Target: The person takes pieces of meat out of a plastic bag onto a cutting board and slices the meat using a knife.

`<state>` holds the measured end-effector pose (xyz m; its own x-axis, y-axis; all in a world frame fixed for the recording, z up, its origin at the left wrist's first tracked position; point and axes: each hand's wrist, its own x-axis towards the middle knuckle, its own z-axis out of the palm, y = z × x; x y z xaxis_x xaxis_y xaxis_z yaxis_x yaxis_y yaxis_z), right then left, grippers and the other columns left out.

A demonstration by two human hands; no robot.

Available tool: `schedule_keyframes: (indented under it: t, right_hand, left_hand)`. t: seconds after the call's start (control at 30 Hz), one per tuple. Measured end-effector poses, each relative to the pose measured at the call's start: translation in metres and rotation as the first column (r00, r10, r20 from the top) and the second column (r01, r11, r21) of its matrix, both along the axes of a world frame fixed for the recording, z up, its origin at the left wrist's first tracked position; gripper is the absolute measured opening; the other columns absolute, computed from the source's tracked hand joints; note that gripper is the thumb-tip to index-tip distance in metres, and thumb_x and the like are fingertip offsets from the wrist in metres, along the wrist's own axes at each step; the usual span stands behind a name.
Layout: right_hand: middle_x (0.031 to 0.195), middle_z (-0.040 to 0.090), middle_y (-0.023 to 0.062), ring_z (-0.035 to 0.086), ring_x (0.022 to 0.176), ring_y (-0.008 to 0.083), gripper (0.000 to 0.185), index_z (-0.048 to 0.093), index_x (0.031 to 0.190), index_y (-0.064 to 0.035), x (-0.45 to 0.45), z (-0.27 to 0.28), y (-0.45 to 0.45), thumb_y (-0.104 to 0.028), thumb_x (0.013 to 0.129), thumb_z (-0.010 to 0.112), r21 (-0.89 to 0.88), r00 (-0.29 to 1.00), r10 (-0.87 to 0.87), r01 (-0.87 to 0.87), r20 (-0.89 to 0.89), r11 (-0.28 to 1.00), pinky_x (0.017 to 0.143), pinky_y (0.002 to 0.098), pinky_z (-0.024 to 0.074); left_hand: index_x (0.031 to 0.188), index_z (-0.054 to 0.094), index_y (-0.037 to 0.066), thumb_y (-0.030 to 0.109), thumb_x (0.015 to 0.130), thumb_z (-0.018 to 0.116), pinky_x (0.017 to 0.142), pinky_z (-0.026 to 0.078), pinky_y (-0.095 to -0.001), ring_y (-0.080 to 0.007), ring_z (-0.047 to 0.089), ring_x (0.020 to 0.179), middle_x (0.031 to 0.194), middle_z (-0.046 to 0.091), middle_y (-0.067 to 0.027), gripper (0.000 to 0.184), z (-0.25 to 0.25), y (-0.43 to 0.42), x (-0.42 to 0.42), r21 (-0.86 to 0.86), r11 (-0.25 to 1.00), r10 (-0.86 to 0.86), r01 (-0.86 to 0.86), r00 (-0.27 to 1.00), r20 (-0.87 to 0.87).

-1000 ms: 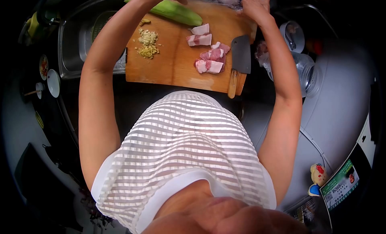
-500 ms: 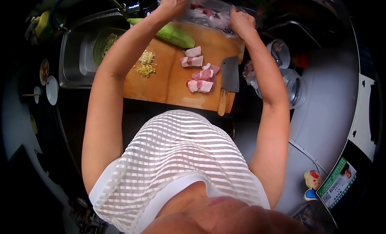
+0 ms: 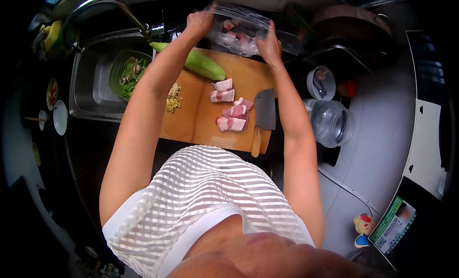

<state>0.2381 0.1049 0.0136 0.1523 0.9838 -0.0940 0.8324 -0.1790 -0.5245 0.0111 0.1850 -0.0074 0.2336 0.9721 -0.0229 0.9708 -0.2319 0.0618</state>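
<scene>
At the far edge of the cutting board (image 3: 184,127), a clear plastic bag (image 3: 244,20) with pieces of raw meat inside is stretched between both hands. My left hand (image 3: 200,23) is closed on the bag's left side. My right hand (image 3: 269,44) grips its right edge, fingers pointing up. Chunks of raw pork (image 3: 233,118) lie on the board, below a light green gourd (image 3: 203,65). A cleaver (image 3: 265,110) with a wooden handle rests flat at the board's right side. Chopped garlic (image 3: 173,98) sits by my left forearm, which partly covers it.
Left of the board is a steel sink (image 3: 91,82) under a curved faucet (image 3: 105,0), with a green basket (image 3: 114,75) of leafy greens. A glass jar (image 3: 334,125) and a white bowl (image 3: 321,83) stand to the right. A large lidded pan (image 3: 351,22) is behind them.
The whole view has shifted, so the board appears lower. My hands are closer together, the right one having come inward with the bag's edge, and the bag stands more upright.
</scene>
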Motion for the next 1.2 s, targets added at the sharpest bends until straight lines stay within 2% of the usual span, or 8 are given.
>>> schedule_keyframes:
  t: [0.07, 0.2, 0.27, 0.4, 0.47, 0.7, 0.9, 1.2]
  right_hand:
    - [0.088, 0.066, 0.0170, 0.065, 0.081, 0.0308, 0.081, 0.023, 0.142, -0.0137, -0.005, -0.012, 0.004, -0.012, 0.070, 0.059, 0.403, 0.990, 0.041, 0.016, -0.132, 0.915, 0.073, 0.0364, 0.0491]
    - [0.057, 0.045, -0.0029, 0.042, 0.053, 0.0066, 0.087, 0.021, 0.144, -0.0128, -0.023, 0.016, -0.005, -0.001, 0.066, 0.057, 0.274, 0.877, 0.146, -0.017, -0.457, 0.962, 0.056, 0.0220, 0.0427]
    - [0.058, 0.047, -0.0018, 0.044, 0.054, 0.0077, 0.086, 0.021, 0.144, -0.0127, -0.029, 0.027, -0.008, 0.000, 0.066, 0.056, 0.285, 0.861, 0.199, -0.066, -0.467, 0.956, 0.058, 0.0223, 0.0433]
    - [0.057, 0.046, -0.0016, 0.043, 0.053, 0.0081, 0.085, 0.022, 0.144, -0.0139, -0.020, 0.034, -0.005, 0.001, 0.066, 0.055, 0.315, 0.883, 0.219, -0.086, -0.416, 0.945, 0.058, 0.0217, 0.0429]
    - [0.056, 0.046, -0.0014, 0.042, 0.052, 0.0084, 0.086, 0.023, 0.144, -0.0145, -0.009, 0.036, -0.003, 0.001, 0.066, 0.055, 0.309, 0.897, 0.201, -0.077, -0.393, 0.948, 0.058, 0.0218, 0.0428]
    - [0.056, 0.051, 0.0021, 0.049, 0.050, 0.0122, 0.085, 0.022, 0.144, -0.0139, 0.013, 0.047, -0.014, -0.001, 0.066, 0.055, 0.289, 0.944, 0.159, -0.073, -0.288, 0.955, 0.057, 0.0257, 0.0456]
    - [0.072, 0.060, 0.0241, 0.060, 0.072, 0.0408, 0.084, 0.020, 0.143, -0.0132, -0.018, 0.026, -0.038, -0.003, 0.065, 0.050, 0.224, 0.912, 0.372, -0.331, -0.175, 0.917, 0.070, 0.0461, 0.0471]
    - [0.057, 0.051, 0.0072, 0.051, 0.051, 0.0172, 0.085, 0.018, 0.144, -0.0095, 0.008, 0.032, -0.023, -0.004, 0.066, 0.053, 0.261, 0.952, 0.202, -0.139, -0.232, 0.955, 0.059, 0.0271, 0.0461]
  left_hand:
    - [0.145, 0.004, 0.023, 0.037, 0.067, 0.069, 0.074, 0.051, -0.0427, -0.0342, 0.064, 0.085, 0.093, 0.065, -0.0209, 0.102, 0.006, -0.006, 0.001, -0.003, 1.000, 0.017, -0.017, 0.996, 0.086]
    - [0.137, 0.031, 0.018, 0.047, 0.065, 0.069, 0.077, 0.050, -0.0427, -0.0338, 0.063, 0.091, 0.100, 0.064, -0.0188, 0.087, 0.008, -0.006, 0.008, -0.109, 0.987, 0.132, -0.114, 0.976, 0.171]
    - [0.109, 0.063, 0.014, 0.044, 0.069, 0.060, 0.083, 0.048, -0.0410, -0.0312, 0.061, 0.100, 0.104, 0.064, -0.0149, 0.050, 0.010, -0.004, 0.009, -0.230, 0.961, 0.188, -0.155, 0.974, 0.129]
    - [0.100, 0.066, 0.011, 0.041, 0.077, 0.051, 0.084, 0.047, -0.0416, -0.0331, 0.060, 0.101, 0.105, 0.063, -0.0179, 0.042, -0.019, 0.012, 0.000, -0.183, 0.975, 0.155, -0.127, 0.976, 0.151]
    - [0.102, 0.066, 0.010, 0.033, 0.079, 0.053, 0.084, 0.047, -0.0425, -0.0366, 0.059, 0.096, 0.098, 0.063, -0.0220, 0.035, -0.009, 0.011, 0.003, -0.137, 0.981, 0.187, -0.136, 0.853, 0.488]
    - [0.131, 0.040, 0.010, 0.059, 0.074, 0.055, 0.085, 0.046, -0.0432, -0.0368, 0.059, 0.098, 0.103, 0.061, -0.0238, 0.077, 0.036, -0.001, 0.004, -0.075, 0.994, -0.065, 0.075, 0.990, 0.127]
    - [0.115, 0.061, 0.007, 0.062, 0.070, 0.059, 0.089, 0.045, -0.0357, -0.0278, 0.057, 0.108, 0.116, 0.060, -0.0147, 0.071, -0.011, 0.013, -0.003, -0.371, 0.883, 0.395, -0.288, 0.883, 0.255]
    - [0.088, 0.066, 0.006, 0.021, 0.082, 0.059, 0.060, 0.049, -0.0323, -0.0198, 0.061, 0.073, 0.082, 0.065, -0.0079, 0.018, 0.020, 0.021, 0.024, -0.188, 0.929, -0.028, 0.317, 0.570, 0.821]
